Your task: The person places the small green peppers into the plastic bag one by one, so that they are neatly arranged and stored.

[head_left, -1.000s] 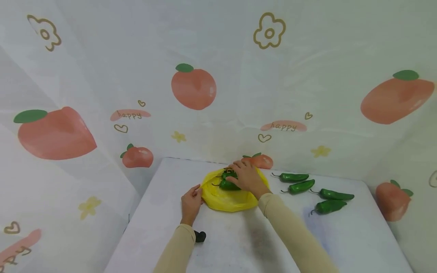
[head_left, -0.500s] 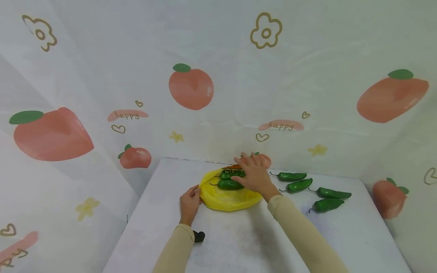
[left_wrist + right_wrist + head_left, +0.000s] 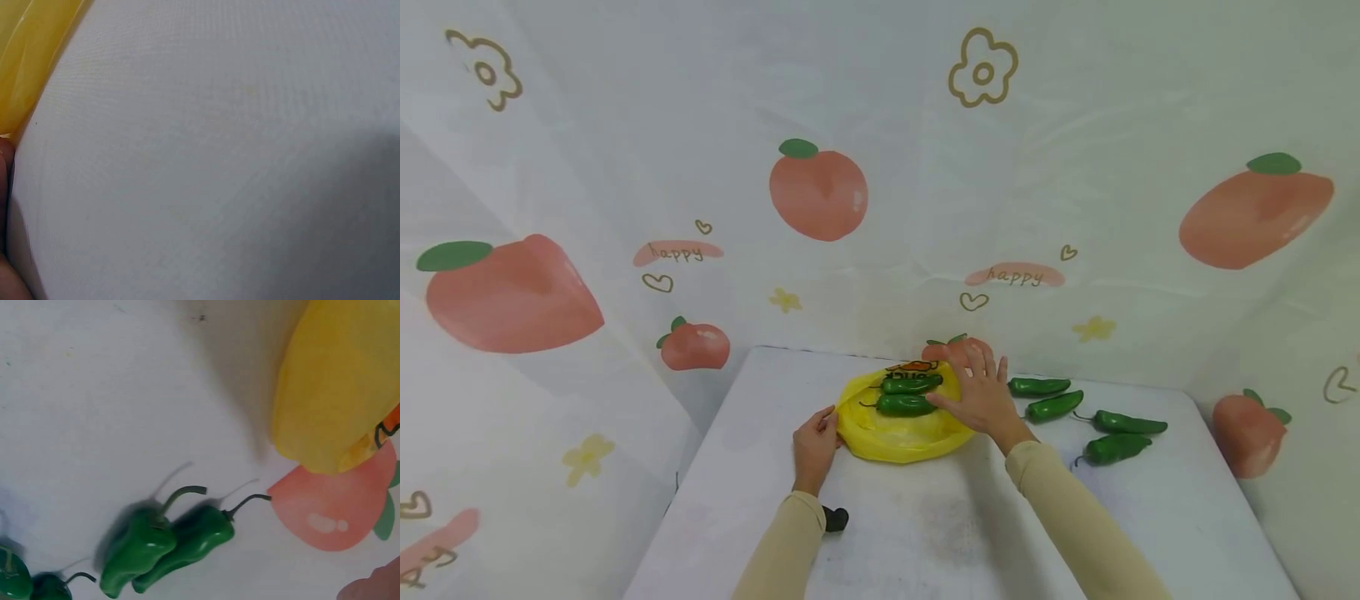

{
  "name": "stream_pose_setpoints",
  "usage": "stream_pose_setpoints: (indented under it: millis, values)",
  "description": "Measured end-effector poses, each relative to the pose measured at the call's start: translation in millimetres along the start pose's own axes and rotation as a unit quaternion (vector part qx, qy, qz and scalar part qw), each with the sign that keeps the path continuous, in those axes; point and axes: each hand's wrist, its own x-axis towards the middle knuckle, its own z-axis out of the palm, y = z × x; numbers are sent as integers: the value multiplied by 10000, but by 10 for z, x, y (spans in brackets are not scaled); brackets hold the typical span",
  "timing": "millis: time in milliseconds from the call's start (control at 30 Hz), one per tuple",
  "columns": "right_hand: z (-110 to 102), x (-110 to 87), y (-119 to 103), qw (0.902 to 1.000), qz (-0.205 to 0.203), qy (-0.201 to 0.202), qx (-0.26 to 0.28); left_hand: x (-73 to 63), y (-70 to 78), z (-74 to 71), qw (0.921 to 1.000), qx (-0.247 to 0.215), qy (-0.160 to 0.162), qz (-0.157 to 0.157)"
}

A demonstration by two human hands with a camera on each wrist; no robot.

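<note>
A yellow plastic bag (image 3: 898, 447) lies spread on the table, its opening facing up. Two green chili peppers, a rear one (image 3: 912, 384) and a front one (image 3: 904, 406), lie side by side in it. My left hand (image 3: 815, 450) pinches the bag's left rim; the left wrist view catches only a sliver of fingers beside the yellow plastic (image 3: 31, 56). Over the bag's right side, my right hand (image 3: 981, 396) is spread with straight fingers and holds nothing. Its thumb is near the front pepper's tip; whether they touch, I cannot tell.
Several more green chili peppers lie right of the bag, among them a middle one (image 3: 1055, 406) and the nearest one (image 3: 1116, 449). A small black object (image 3: 835, 519) sits by my left sleeve. A printed cloth wall (image 3: 880, 283) rises behind the table.
My right hand has drawn back to the right off the two peppers in the bag, its fingers spreading. Both peppers are now uncovered. My left hand keeps its hold on the rim.
</note>
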Motion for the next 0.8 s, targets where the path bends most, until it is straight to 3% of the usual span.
stream_pose_setpoints:
  millis: [333, 800]
  values:
    - [28, -148, 195, 9990, 373, -211, -98, 7, 6, -4, 10000, 61, -28, -16]
    - [111, -283, 559, 9976, 683, -23, -90, 14, -1, 10, 9998, 174, 33, 42]
